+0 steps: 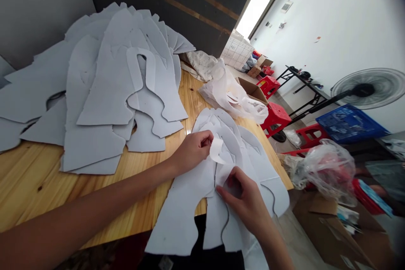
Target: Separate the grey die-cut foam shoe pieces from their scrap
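My left hand point(193, 151) is closed, pinching the end of a curled white paper strip point(216, 151) above a cut grey-white foam sheet point(180, 223). The strip's lower end reaches down towards my right hand point(248, 198). That hand is closed too, with thumb and fingers pinching the foam sheet near its middle slit; its fingertips are partly hidden. The sheet has a domed top and wavy-edged legs that hang over the table's near edge. Beside it, on the right, more foam sheets point(267, 168) of like shape overlap.
A large pile of cut foam sheets point(107, 71) covers the left of the wooden table point(34, 177). White plastic bags point(226, 88) lie at its far edge. On the right are red stools point(276, 116), a fan point(363, 89), a blue crate point(351, 122) and an open cardboard box point(335, 236).
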A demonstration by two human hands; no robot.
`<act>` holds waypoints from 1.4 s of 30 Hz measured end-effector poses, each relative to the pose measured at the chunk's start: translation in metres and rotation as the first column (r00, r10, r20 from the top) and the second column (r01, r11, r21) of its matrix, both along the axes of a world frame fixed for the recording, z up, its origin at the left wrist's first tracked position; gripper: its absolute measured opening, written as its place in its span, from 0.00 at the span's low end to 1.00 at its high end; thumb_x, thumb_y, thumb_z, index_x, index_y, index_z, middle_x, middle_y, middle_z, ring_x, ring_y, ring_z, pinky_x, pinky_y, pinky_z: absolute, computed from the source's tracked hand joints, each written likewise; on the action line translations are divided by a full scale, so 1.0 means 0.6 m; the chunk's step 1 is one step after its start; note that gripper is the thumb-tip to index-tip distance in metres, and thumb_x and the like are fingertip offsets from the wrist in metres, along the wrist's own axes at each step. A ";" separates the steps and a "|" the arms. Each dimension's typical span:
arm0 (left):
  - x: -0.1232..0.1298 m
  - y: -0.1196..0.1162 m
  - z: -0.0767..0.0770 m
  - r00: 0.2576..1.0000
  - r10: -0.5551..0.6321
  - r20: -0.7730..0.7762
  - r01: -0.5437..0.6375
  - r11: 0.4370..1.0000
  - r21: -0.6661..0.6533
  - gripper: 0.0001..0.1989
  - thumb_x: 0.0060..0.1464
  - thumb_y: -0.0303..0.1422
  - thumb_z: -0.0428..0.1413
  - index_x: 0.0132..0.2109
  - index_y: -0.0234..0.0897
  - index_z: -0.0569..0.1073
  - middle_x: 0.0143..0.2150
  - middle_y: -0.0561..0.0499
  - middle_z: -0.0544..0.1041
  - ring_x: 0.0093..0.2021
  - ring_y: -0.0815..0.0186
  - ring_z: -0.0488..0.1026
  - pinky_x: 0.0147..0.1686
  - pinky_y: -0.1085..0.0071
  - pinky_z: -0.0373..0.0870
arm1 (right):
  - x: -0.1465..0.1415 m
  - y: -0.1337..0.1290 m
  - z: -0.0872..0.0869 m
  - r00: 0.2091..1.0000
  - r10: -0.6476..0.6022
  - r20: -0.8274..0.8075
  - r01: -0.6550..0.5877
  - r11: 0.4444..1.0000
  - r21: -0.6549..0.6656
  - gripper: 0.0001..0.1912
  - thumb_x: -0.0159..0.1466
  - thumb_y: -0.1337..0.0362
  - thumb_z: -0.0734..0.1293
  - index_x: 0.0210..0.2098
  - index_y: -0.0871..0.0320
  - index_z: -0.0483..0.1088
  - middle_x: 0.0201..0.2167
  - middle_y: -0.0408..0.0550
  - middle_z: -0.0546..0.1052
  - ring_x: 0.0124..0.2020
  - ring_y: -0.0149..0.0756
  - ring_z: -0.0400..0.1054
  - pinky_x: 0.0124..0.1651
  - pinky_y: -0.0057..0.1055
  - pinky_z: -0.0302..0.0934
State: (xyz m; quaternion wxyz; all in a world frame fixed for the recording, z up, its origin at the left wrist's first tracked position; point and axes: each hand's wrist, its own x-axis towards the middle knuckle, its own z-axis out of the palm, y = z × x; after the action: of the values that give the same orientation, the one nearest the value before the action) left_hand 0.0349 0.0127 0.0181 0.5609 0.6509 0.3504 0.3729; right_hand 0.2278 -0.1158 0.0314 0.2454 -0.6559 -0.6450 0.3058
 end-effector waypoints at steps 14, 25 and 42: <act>-0.002 -0.011 0.010 1.000 0.000 -0.014 0.000 1.000 0.011 0.04 0.54 0.30 0.55 0.30 0.40 0.70 0.23 0.61 0.62 0.27 0.69 0.59 0.28 0.72 0.56 | -0.005 0.009 0.004 1.000 0.000 0.020 -0.001 0.998 0.064 0.12 0.62 0.63 0.72 0.32 0.53 0.62 0.31 0.41 0.68 0.33 0.37 0.61 0.36 0.32 0.56; -0.002 -0.009 0.007 0.999 0.008 -0.036 -0.007 1.000 0.026 0.06 0.56 0.33 0.56 0.30 0.40 0.71 0.23 0.60 0.65 0.26 0.68 0.60 0.27 0.71 0.56 | -0.008 0.010 -0.007 0.999 -0.035 0.023 0.034 0.998 0.059 0.13 0.66 0.60 0.69 0.30 0.53 0.61 0.28 0.40 0.68 0.31 0.36 0.61 0.33 0.32 0.54; -0.002 -0.009 0.003 1.000 -0.006 -0.008 0.006 1.000 0.026 0.06 0.54 0.31 0.57 0.30 0.40 0.68 0.24 0.61 0.62 0.28 0.69 0.59 0.29 0.71 0.56 | -0.015 0.021 -0.004 0.989 -0.060 0.135 0.039 0.988 0.151 0.16 0.65 0.58 0.70 0.26 0.52 0.60 0.26 0.40 0.66 0.28 0.35 0.59 0.31 0.32 0.54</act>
State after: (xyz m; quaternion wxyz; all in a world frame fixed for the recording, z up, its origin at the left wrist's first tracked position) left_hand 0.0337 0.0071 0.0196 0.5520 0.6607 0.3459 0.3731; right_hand 0.2191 -0.1034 0.0288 0.2551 -0.6715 -0.6650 0.2044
